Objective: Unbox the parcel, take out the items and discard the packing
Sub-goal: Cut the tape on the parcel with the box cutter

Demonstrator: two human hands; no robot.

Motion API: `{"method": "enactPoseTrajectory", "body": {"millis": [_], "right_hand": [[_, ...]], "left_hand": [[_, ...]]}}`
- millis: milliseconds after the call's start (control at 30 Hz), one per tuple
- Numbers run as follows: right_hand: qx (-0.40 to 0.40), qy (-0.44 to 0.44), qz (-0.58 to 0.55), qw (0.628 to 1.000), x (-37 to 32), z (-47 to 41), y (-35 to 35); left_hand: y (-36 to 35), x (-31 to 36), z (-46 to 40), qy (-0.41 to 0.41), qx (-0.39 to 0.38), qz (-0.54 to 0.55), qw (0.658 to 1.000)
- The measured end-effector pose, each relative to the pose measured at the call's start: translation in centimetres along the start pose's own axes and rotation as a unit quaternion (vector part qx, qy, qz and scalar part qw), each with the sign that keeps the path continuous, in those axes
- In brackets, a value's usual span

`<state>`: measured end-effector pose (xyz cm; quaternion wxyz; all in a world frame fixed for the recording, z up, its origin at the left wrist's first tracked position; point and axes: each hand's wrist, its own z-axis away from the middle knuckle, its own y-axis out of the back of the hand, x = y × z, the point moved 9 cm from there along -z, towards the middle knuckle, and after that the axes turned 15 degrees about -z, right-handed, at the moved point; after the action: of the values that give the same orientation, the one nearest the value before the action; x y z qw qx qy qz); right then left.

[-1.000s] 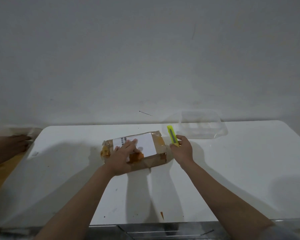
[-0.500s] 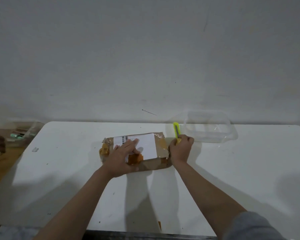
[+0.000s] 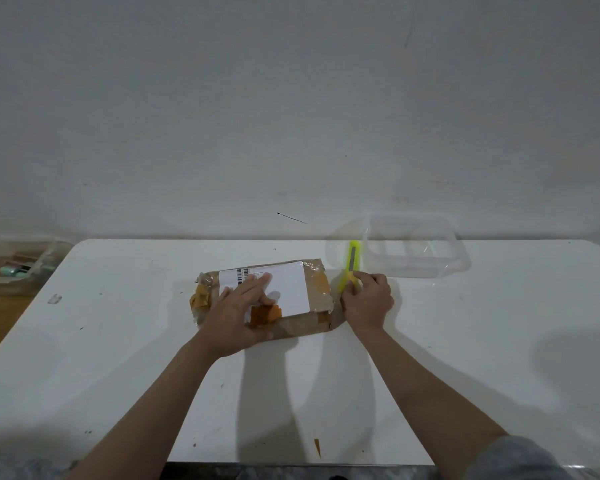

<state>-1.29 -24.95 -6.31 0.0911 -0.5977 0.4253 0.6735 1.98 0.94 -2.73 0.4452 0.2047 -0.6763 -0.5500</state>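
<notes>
We found our left hand point(image 3: 236, 315) unchanged, fingers point(image 3: 257, 282) spread flat on the taped parcel point(image 3: 291, 296) mid-table point(image 3: 118, 358). Our right hand point(image 3: 368, 299), fingers curled round the yellow cutter point(image 3: 351, 263), remained at the parcel's right edge. Beyond stood a clear container point(image 3: 416, 247).

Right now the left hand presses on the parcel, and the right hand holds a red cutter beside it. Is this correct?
Not quite: the cutter is yellow, not red, as the head view shows. The left hand does press on the parcel, and the right hand holds the cutter beside it.
</notes>
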Motion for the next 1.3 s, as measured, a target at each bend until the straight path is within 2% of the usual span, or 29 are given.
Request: {"method": "enactPoseTrajectory", "body": {"millis": [333,400,500,567,633,700,767,800,867,967,1100,1300], "right_hand": [[-0.005,-0.008,0.03,1.0,-0.1,-0.4,0.3],[-0.004,0.018,-0.034,0.999,-0.8,0.2,0.8],[-0.042,0.056,-0.157,0.985,-2.4,2.0,1.3],[-0.071,0.056,-0.184,0.979,-3.0,3.6,1.1],[-0.098,0.048,-0.183,0.977,-3.3,5.2,0.3],[-0.111,0.043,-0.177,0.977,-3.4,6.3,-0.3],[-0.102,0.039,-0.177,0.978,-3.4,7.1,-0.6],[-0.096,0.037,-0.177,0.979,-3.4,7.3,-0.7],[-0.085,0.037,-0.18,0.979,-3.5,7.7,-0.6],[-0.068,0.043,-0.188,0.979,-3.9,8.3,-0.3],[-0.047,0.062,-0.189,0.979,-4.3,8.6,0.1],[-0.068,0.063,-0.188,0.978,-4.9,8.7,-0.2]], "left_hand": [[0.0,0.1,0.0,0.006,-0.005,0.007,1.0],[0.1,0.1,-0.1,0.003,-0.007,0.011,1.0],[0.1,0.2,-0.2,-0.005,-0.02,0.006,1.0],[0.2,0.5,-0.2,-0.016,-0.034,-0.011,0.999],[0.4,0.9,-0.3,-0.024,-0.037,-0.041,0.998],[0.9,1.3,-0.2,-0.026,-0.014,-0.131,0.991],[1.6,1.0,0.3,-0.005,0.043,-0.21,0.977],[2.2,0.6,0.8,0.015,0.079,-0.215,0.973],[3.0,-1.0,2.0,0.084,0.127,-0.172,0.973],[3.0,-4.1,3.5,0.199,0.122,-0.066,0.97],[2.6,-5.0,3.7,0.178,0.114,-0.015,0.977],[2.7,-4.9,3.7,0.157,0.098,-0.036,0.982]]}}
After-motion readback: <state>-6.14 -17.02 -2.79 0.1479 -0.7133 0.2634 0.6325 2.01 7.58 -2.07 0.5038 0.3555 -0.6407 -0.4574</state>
